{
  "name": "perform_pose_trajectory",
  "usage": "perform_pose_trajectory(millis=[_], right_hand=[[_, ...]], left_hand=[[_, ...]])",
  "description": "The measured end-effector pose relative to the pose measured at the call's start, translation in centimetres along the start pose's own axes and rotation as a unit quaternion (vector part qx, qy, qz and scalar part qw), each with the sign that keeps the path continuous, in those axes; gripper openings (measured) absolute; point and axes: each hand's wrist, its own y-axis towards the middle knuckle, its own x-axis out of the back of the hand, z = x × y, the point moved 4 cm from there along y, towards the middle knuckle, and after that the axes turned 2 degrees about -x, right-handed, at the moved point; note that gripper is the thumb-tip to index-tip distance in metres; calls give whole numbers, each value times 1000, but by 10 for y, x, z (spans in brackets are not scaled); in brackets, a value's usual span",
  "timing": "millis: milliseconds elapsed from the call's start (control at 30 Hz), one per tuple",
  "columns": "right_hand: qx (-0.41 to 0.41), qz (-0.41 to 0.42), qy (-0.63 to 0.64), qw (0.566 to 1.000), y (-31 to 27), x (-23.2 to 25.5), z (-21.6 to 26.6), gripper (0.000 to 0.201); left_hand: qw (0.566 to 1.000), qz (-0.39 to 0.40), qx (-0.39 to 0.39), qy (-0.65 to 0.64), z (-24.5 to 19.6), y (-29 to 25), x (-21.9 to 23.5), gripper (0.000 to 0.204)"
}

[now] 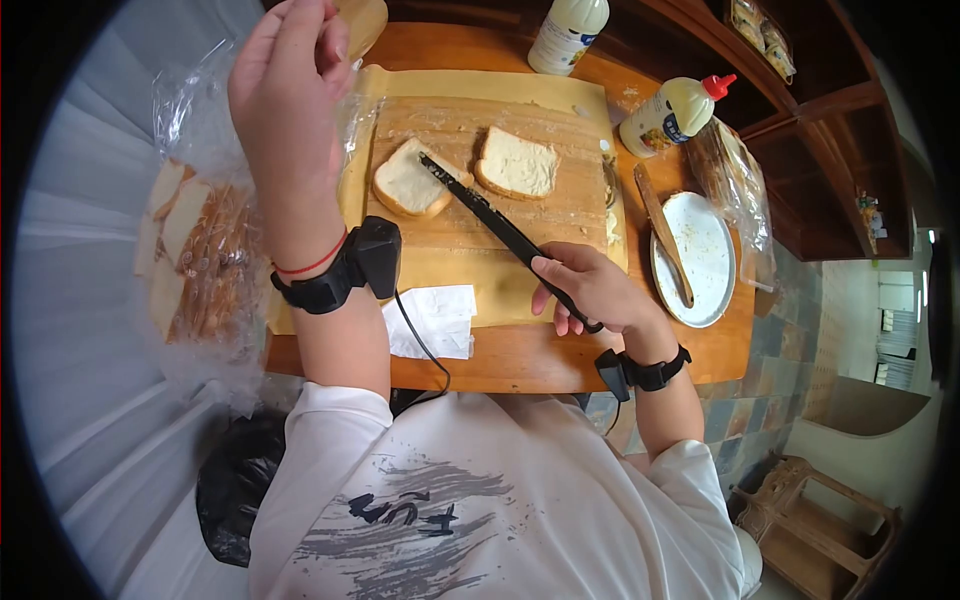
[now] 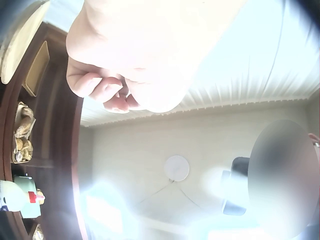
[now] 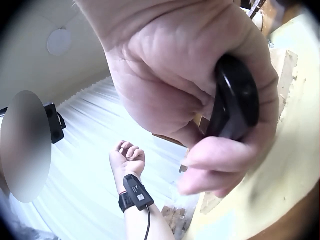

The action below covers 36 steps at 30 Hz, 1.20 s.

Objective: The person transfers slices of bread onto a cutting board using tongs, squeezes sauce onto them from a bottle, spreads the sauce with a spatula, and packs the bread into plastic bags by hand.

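My right hand (image 1: 600, 290) grips a long black knife (image 1: 492, 217) by its handle, thumb along the top. Pale smears mark the blade near its tip, which lies over the left bread slice (image 1: 405, 185). A second bread slice (image 1: 518, 165), coated with a pale spread, sits to the right on the wooden board (image 1: 430, 118). In the right wrist view the knife's glossy handle end (image 3: 235, 97) pokes out from my curled fingers. My left hand (image 1: 290, 90) is raised at the upper left, fingers loosely curled, holding nothing in the right wrist view.
A plastic bag of sliced bread (image 1: 200, 260) lies left of the board. Two squeeze bottles, one white (image 1: 566, 38) and one red-capped (image 1: 665, 118), stand behind. To the right, a wooden spatula (image 1: 660, 225) rests on a white plate (image 1: 705, 270). A paper napkin (image 1: 435, 320) lies in front.
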Motion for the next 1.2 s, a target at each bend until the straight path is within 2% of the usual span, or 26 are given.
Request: perform_pose_trajectory(millis=[100, 167, 200, 267, 400, 500, 600, 633, 700, 733, 867, 900, 967, 1033, 1200], right_hand=[[-4, 13, 14, 1000, 2, 3, -1, 36], [65, -41, -16, 997, 8, 7, -3, 35], [66, -41, -17, 997, 8, 5, -7, 35], [179, -136, -68, 972, 4, 6, -2, 33], [189, -163, -88, 964, 2, 9, 0, 34], [165, -173, -56, 969, -3, 15, -1, 35], [185, -261, -30, 947, -14, 39, -8, 35], [162, -299, -44, 940, -21, 50, -12, 35], [207, -377, -129, 893, -25, 84, -38, 34], [185, -418, -170, 873, -31, 99, -51, 31], [106, -498, -180, 842, -72, 141, -93, 30], [103, -504, -180, 839, -77, 154, -108, 30], [115, -549, -236, 793, -83, 177, -140, 33], [99, -558, -233, 790, -81, 189, -160, 34], [25, -586, -295, 755, -75, 190, -164, 36]], left_hand=[[1000, 4, 5, 4, 2, -1, -2, 17], [1000, 3, 6, 8, 2, 0, -3, 17], [1000, 2, 6, 7, 2, -1, -3, 17], [1000, 0, 5, 6, 2, -1, -3, 17], [1000, 3, 7, -3, 1, -2, -3, 17], [1000, -6, 6, 11, -3, -5, -7, 19], [1000, -20, 7, 12, 0, -7, -10, 20], [999, -31, 4, 6, 2, -6, -8, 21], [1000, -14, 6, -7, 3, -6, -8, 21], [1000, -14, 3, 16, 1, -6, -10, 21], [998, -7, 3, 58, 3, -7, -16, 21], [996, -14, 3, 83, 2, -8, -17, 19], [995, -6, 0, 101, 5, -6, -13, 18], [995, 17, -6, 101, 7, -3, -13, 23], [991, 11, 12, 131, 11, -4, -15, 21]])
